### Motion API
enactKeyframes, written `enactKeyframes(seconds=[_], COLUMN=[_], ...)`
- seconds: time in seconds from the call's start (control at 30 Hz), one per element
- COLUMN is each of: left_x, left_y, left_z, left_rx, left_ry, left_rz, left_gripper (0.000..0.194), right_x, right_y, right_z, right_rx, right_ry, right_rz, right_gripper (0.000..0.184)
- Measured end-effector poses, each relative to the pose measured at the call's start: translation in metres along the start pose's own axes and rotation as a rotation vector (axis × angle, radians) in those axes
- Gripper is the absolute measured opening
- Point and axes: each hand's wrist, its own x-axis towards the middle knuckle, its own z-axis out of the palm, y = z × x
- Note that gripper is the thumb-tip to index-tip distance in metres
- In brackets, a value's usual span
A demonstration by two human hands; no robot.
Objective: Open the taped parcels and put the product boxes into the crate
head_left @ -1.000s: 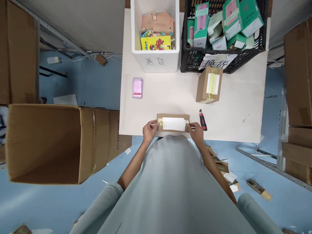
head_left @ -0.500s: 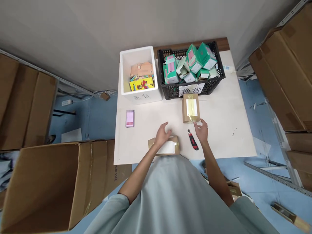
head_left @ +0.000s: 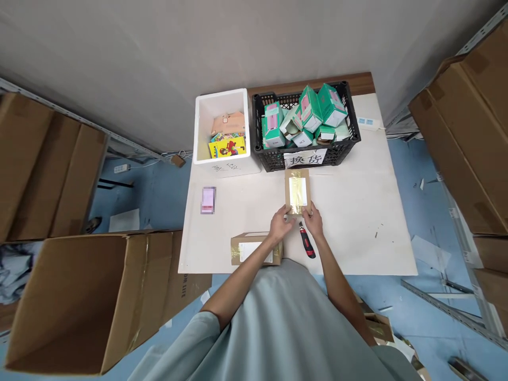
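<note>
A small brown cardboard box (head_left: pixel 297 193) with a white label and yellowish tape is between my hands, in front of the black crate. My left hand (head_left: pixel 281 224) grips its near left corner, and my right hand (head_left: pixel 313 221) has closed on the near right corner. Just below them a red and black utility knife (head_left: pixel 307 242) lies on the white table (head_left: pixel 353 227). A second taped cardboard box (head_left: pixel 256 248), also labelled, lies close to my body, partly covered by my left forearm.
At the back stand a white foam box (head_left: pixel 199 124) holding booklets and a black plastic crate (head_left: pixel 337 153) of green cartons. A phone-like pink item (head_left: pixel 208 200) lies at left. A large open carton (head_left: pixel 137 286) flanks the table's left side; stacked cartons (head_left: pixel 456 137) stand right.
Both hands have come to the small box, the left one moving right from above the nearer box. They now hold its near corners. The camera view has shifted slightly.
</note>
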Motion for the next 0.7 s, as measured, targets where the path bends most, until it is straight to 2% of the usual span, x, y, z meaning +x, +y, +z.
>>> enactKeyframes(seconds=[0.17,0.27,0.33,0.4,0.47,0.6,0.7], left_x=[-0.005,-0.007,-0.015,-0.03,-0.051,-0.104,-0.137], left_y=[-0.011,-0.013,-0.017,-0.027,-0.043,-0.09,-0.122], left_z=[-0.025,-0.042,-0.054,-0.07,-0.089,-0.13,-0.151], left_rx=[-0.038,-0.031,0.018,0.077,0.117,0.15,0.063], left_ry=[0.11,0.137,0.132,0.14,0.21,0.39,0.438], left_rz=[-0.036,-0.011,0.034,0.079,0.086,-0.035,-0.142], left_gripper=[0.04,0.043,0.048,0.05,0.047,0.043,0.047], right_x=[0.008,0.02,0.022,0.016,0.0,-0.053,-0.093], right_y=[-0.021,-0.034,-0.034,-0.024,-0.003,0.045,0.068], right_z=[0.037,0.053,0.058,0.057,0.05,0.028,0.018], right_rx=[0.056,0.04,0.026,-0.006,-0.068,-0.237,-0.325], right_ry=[-0.069,-0.139,-0.188,-0.215,-0.208,-0.136,-0.078], right_rz=[0.1,0.066,0.007,-0.036,-0.026,0.155,0.281], right_gripper=[0.076,0.077,0.08,0.087,0.095,0.098,0.09])
